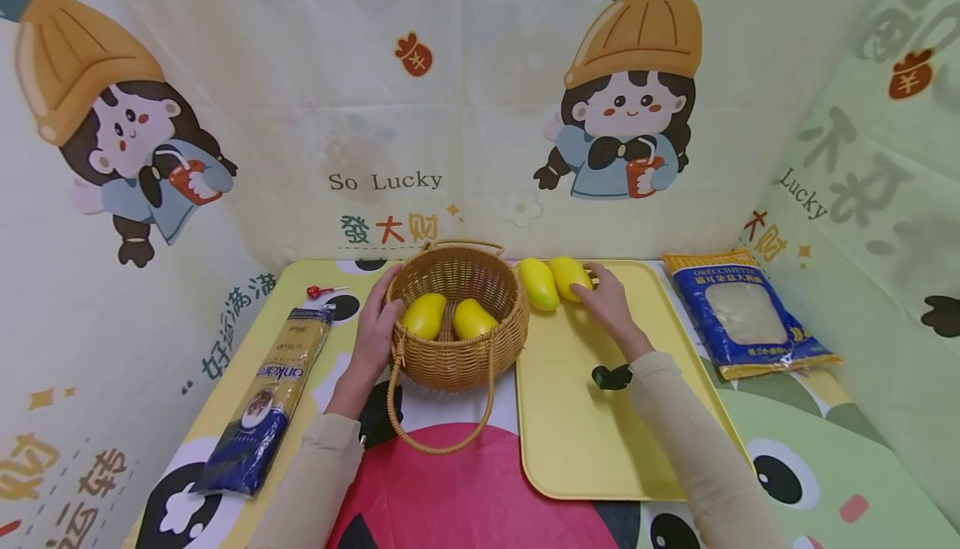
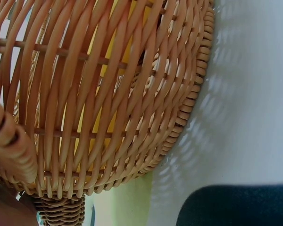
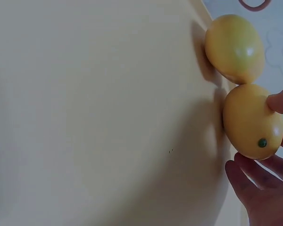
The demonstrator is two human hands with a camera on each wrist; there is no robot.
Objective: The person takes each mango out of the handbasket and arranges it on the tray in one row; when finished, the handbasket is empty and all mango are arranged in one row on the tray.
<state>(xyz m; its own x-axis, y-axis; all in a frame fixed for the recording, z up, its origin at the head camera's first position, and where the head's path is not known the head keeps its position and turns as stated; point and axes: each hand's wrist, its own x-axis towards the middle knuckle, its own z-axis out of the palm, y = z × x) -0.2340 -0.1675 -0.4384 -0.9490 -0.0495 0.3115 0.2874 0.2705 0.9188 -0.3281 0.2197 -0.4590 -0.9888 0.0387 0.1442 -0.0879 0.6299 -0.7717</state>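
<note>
At the middle of the head view stands a round wicker basket (image 1: 448, 363), with two yellow mangoes inside, a left one (image 1: 425, 316) and a right one (image 1: 472, 320). My left hand (image 1: 372, 328) grips the basket's left rim, thumb over the edge. Two more mangoes lie side by side on the far end of a yellow tray (image 1: 585, 416). My right hand (image 1: 609, 303) holds the right-hand mango (image 3: 251, 120) between thumb and fingers; the other mango (image 3: 236, 49) touches it. Woven basket wall (image 2: 99, 94) fills much of the left wrist view.
A blue and gold pasta packet (image 1: 270, 399) lies at the left, with a small red lollipop (image 1: 318, 291) beyond it. On the right, past the tray, is a blue orecchiette bag (image 1: 742, 316). One basket handle (image 1: 442, 451) hangs down in front. Printed cloth walls surround the table.
</note>
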